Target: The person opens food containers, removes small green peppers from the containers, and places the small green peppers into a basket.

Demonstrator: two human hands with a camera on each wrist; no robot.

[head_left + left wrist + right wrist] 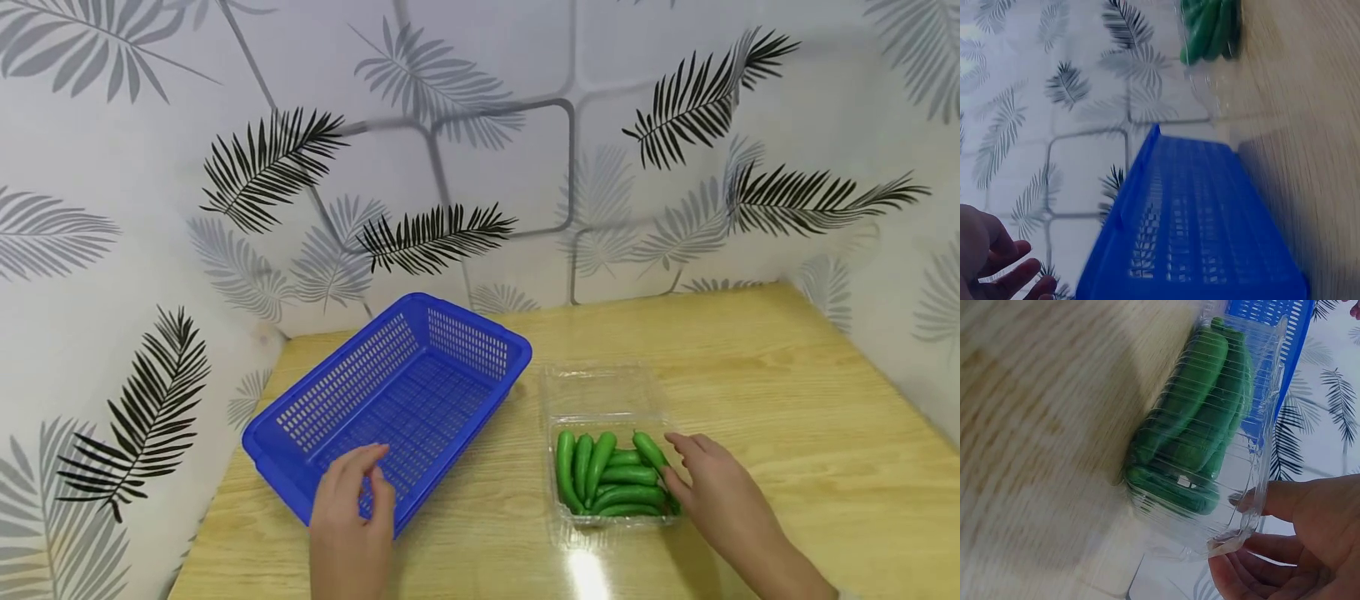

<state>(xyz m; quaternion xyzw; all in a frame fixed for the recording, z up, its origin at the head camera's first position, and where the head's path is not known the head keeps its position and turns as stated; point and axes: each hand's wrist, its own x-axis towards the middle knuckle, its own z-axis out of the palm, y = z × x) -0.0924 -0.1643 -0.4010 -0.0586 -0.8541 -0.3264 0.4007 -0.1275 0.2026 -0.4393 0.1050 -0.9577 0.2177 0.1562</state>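
Several small green cucumbers [628, 475] lie in a clear plastic box [551, 500], its lid [600, 392] folded back away from me. At the box's right rim my right hand [716, 483] reaches in, thumb and index finger apart beside the rightmost cucumber [649, 450]. In the right wrist view the thumb and fingers [1272, 550] show at the clear rim, partly seen through plastic; whether they touch a cucumber I cannot tell. My left hand [351, 517] hovers over the near end of a blue basket [517, 346], fingers loosely bent and holding nothing.
The basket, rectangular with slotted walls, stands at an angle on the wooden table [795, 375], left of the box. Behind and beside the table are wall coverings [510, 50] patterned with leaves.
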